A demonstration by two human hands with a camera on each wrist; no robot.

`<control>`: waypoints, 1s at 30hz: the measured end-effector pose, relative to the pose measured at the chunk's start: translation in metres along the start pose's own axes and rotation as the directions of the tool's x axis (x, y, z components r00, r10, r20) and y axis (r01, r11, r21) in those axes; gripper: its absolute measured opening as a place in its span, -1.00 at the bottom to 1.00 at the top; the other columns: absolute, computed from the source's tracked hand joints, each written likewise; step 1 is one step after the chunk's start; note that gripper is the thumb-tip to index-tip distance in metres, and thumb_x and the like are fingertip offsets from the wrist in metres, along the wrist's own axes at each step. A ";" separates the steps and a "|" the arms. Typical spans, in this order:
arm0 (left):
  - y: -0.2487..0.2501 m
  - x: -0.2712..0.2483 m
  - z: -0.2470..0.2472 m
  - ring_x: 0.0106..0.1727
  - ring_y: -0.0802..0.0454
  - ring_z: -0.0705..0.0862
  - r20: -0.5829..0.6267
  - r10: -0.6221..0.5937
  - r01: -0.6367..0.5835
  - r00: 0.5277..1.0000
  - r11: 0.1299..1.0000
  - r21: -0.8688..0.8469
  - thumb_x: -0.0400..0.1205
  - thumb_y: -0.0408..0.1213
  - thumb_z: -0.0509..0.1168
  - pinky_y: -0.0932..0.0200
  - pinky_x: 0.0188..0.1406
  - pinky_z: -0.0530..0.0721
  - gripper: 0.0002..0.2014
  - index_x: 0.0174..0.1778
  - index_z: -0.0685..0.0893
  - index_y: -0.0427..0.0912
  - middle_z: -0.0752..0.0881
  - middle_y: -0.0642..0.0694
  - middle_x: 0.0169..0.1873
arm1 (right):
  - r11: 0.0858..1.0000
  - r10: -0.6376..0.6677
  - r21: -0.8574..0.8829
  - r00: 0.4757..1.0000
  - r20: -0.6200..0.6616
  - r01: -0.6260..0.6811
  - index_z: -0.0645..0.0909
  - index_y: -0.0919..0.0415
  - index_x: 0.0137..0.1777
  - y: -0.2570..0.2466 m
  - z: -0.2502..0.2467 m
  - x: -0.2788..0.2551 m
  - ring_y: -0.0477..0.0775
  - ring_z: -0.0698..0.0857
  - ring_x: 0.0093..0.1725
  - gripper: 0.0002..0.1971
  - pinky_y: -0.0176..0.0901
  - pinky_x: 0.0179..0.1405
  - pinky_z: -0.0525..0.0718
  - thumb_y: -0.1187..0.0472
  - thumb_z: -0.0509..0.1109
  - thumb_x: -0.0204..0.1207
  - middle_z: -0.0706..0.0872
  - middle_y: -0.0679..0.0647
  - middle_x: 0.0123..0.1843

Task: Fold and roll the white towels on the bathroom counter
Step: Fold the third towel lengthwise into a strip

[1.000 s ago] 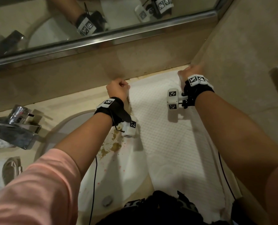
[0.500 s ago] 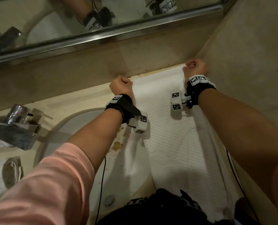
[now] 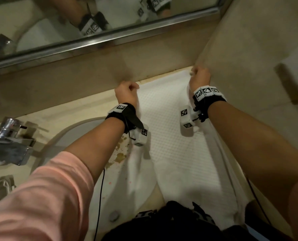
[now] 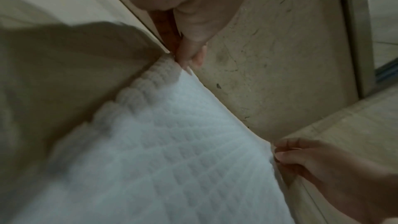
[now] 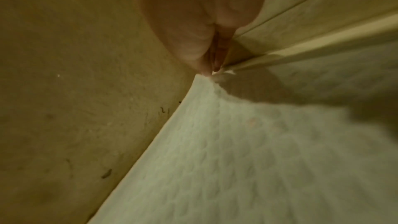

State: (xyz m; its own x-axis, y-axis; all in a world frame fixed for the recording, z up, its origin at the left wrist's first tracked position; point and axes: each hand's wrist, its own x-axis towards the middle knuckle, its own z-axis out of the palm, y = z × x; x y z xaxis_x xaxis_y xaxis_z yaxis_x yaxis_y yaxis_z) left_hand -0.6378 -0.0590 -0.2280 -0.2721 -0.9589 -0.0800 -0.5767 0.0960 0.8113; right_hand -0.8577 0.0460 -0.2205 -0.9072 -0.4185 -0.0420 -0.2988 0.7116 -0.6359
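**Squaring the far edge before the fold**

While both far corners are pinched, the waffle-weave towel lies lengthwise on the bathroom counter, its far edge right against the backsplash and its near end draped over the front edge. The left hand has its fingers curled on the far left corner; the right hand pinches the far right corner, in the angle where the side wall meets the backsplash. To do this step well, I would keep equal tension between the two corners so the edge stays straight and parallel to the backsplash. The towel's left margin overhangs the sink basin, which looks soiled, so that side is best kept taut and clear of the stains. Lifting both corners together and bringing them toward the body should give an even fold.
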 end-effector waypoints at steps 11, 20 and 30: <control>0.041 -0.074 0.059 0.64 -0.10 0.19 0.744 0.321 -0.611 0.586 0.778 0.146 0.68 -0.14 0.24 0.04 0.62 0.13 -0.52 0.54 0.42 -0.14 0.28 -0.09 0.61 | 0.978 0.206 0.023 0.977 0.060 -0.208 0.59 0.12 -0.16 0.081 -0.076 -0.133 0.22 0.69 -0.06 -0.72 0.04 -0.02 0.72 0.47 0.13 0.47 0.70 0.13 -0.07; 0.053 -0.111 0.085 0.67 -0.26 -0.23 0.865 0.177 -0.741 0.469 0.612 0.277 0.71 0.01 0.13 -0.33 0.58 -0.19 -0.41 0.66 0.11 0.11 -0.12 -0.06 0.69 | 0.913 0.331 -0.302 0.931 0.152 -0.275 0.45 0.36 0.29 0.121 -0.108 -0.202 0.28 0.60 0.24 -0.69 0.04 0.22 0.61 0.20 0.26 0.62 0.59 0.29 0.28; 0.066 -0.108 0.110 0.57 -0.19 0.25 0.782 0.492 -0.906 0.383 0.367 0.212 0.67 -0.28 0.20 -0.09 0.51 0.28 -0.58 0.45 0.53 0.09 0.31 -0.04 0.60 | 0.895 0.436 0.018 0.884 0.169 -0.445 0.49 0.16 -0.10 0.139 -0.114 -0.207 0.13 0.56 -0.14 -0.90 -0.07 -0.16 0.53 0.20 0.18 0.63 0.62 0.13 -0.12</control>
State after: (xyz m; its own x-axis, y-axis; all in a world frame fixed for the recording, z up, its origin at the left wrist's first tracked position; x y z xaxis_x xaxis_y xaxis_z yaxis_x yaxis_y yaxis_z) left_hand -0.7309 0.0801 -0.2296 -0.9903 -0.1113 -0.0838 -0.1289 0.9603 0.2474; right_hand -0.7456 0.2959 -0.2124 -0.8822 -0.1550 -0.4446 0.1416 0.8132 -0.5645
